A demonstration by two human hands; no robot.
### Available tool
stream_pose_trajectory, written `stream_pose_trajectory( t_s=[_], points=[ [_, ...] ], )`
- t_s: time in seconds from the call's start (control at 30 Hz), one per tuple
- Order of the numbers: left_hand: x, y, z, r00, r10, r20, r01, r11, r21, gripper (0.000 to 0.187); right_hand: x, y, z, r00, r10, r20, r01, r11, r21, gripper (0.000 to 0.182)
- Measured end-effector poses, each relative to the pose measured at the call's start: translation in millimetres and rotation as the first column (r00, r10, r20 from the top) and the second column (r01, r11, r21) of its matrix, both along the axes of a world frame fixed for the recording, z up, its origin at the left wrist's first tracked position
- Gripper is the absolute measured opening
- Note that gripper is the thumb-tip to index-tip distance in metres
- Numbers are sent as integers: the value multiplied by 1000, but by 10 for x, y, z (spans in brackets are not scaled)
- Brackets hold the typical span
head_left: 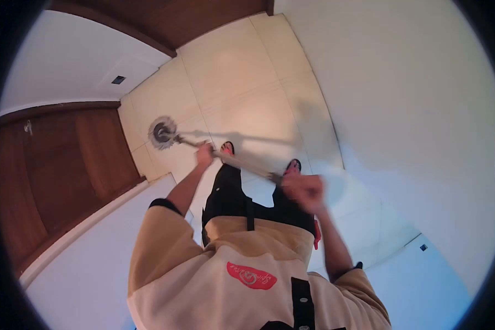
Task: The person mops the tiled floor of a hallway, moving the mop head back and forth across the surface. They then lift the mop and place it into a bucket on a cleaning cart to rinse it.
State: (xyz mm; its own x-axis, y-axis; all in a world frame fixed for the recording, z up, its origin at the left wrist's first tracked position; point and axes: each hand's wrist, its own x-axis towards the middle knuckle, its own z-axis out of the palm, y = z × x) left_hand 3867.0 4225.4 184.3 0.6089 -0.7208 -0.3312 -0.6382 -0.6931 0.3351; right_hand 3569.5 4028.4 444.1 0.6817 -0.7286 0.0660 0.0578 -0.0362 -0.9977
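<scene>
- over pale floor tiles [231, 71], the mop head [162, 132] blurs
- left grip [204, 154] holds the pole [245, 165] nearer it
- right grip [305, 192], blurred, clasps the other end

Warm light pools on the floor [242, 71], a soft mop [163, 132] shadow crosses it, moving hands blur, and black, curved edges bend the walls [412, 99].

One view, set on the head, looks steeply down over the person's own shirt [220, 286], past the mop [242, 163], to the feet [228, 148] and floor [234, 69]. The shirt is nearest, filling the lower middle; the floor is farther off. The lens is very wide: its dark round rim cuts the corners, and wall [401, 99] and door [66, 170] lean in from the sides
</scene>
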Motion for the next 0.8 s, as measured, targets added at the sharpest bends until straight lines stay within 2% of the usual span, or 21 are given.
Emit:
stream_pose_trajectory(
  t_s=[0.03,0.07,0.1,0.13,0.17,0.2,0.23,0.27,0.3,0.37,0.4,0.47,0.53,0.57,0.63,0.67,0.7,0.73,0.77,0.8],
  points=[
    [-549,-541,386,991,-124,-50,116,984,-139,9,-586,-345,174,993,104,-51,-96,985,142,12],
    [-1055,-948,323,992,-70,-110,85,986,144,12,-1278,-482,348,965,-40,-258,78,988,137,17],
    [-1664,-1295,-5,959,-252,-129,240,965,-106,15,-2044,-583,545,918,-204,-340,191,979,-73,16],
    [-2329,-1680,101,937,-327,-121,287,921,-265,9,-2810,-683,743,829,-384,-406,289,916,-278,16],
    [-2932,-2081,433,911,-396,-112,357,895,-267,11,-3161,-690,1206,747,-549,-376,345,803,-487,15],
    [-3369,-2381,660,843,-528,-103,427,773,-469,13,-3230,-628,1726,692,-657,-299,326,654,-682,16],
    [-3683,-2699,1046,761,-587,-276,485,797,-359,16,-3264,-566,2072,685,-691,-232,332,579,-745,20],
    [-3876,-2922,1316,691,-662,-291,499,728,-470,16,-3185,-499,2301,706,-686,-178,381,579,-721,24],
    [-4029,-3098,1435,671,-680,-294,515,714,-475,15,-3129,-426,2483,809,-584,-69,531,776,-340,31],
    [-4019,-3368,1487,642,-691,-333,524,712,-468,13,-2845,-455,2451,695,-718,-47,650,655,-385,36],
    [-3937,-3333,1508,648,-691,-319,475,695,-539,13,-2740,-427,2436,633,-774,-29,701,588,-404,39],
    [-3767,-3019,1501,662,-687,-301,375,651,-660,14,-2787,-368,2442,690,-723,33,706,662,-252,40],
    [-3531,-2692,1410,741,-621,-257,324,665,-673,17,-2746,-512,2440,738,-673,58,675,733,-83,42],
    [-3449,-2341,1409,767,-597,-235,301,659,-689,18,-2834,-410,2461,839,-540,66,540,841,24,41],
    [-3170,-1459,1360,820,-468,-329,243,806,-539,21,-2827,-83,2230,808,-589,28,588,808,34,38],
    [-3004,-985,1157,880,-376,-289,207,853,-479,23,-2328,187,2056,389,-919,-61,918,392,-55,34],
    [-2715,-440,1182,890,-354,-288,119,789,-602,23,-2274,424,1769,694,-720,4,719,694,39,33],
    [-2459,-3,973,910,-282,-302,131,891,-435,29,-2246,504,1456,969,-211,131,164,939,303,27],
    [-2140,467,594,950,-272,-152,168,858,-486,34,-1992,813,1088,989,-118,84,108,987,122,20],
    [-1837,912,625,961,-199,-193,122,929,-349,39,-1734,1118,717,998,-49,35,51,997,-63,13]
  ],
)
